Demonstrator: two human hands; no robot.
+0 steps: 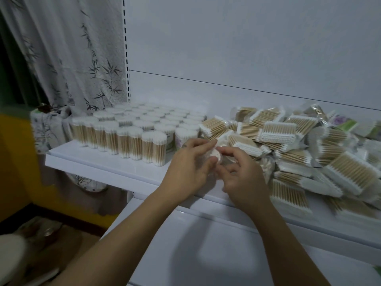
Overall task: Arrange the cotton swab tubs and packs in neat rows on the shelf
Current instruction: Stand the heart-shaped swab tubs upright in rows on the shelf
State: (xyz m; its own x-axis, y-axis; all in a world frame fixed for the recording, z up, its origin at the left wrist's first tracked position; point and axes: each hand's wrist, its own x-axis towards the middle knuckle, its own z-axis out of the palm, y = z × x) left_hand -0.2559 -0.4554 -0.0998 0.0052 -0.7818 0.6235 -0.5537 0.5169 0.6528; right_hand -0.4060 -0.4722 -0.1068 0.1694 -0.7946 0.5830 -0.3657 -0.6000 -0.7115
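Far left on the shelf [99, 159], the upright tubs [132, 131] already sit in tidy rows, and the near row ends just left of my hands. My left hand [188, 164] has its fingers curled round the held tub [215, 154]. That one's over the middle of the shelf, near the front edge, and it's too blurry to tell which end is up. My right hand [241, 172] pinches its other side with thumb and forefinger, with the other fingers loose.

My take: get it upright using both hands first, then set it down touching the last tub of the near row. After that, nudge it square with flat fingers. Go easy, because those tall tubs look tippy and 1 bump could topple a few.

On the right is the pile of packs [299, 145], 1 big unsorted heap, so I'd keep my right arm off it.
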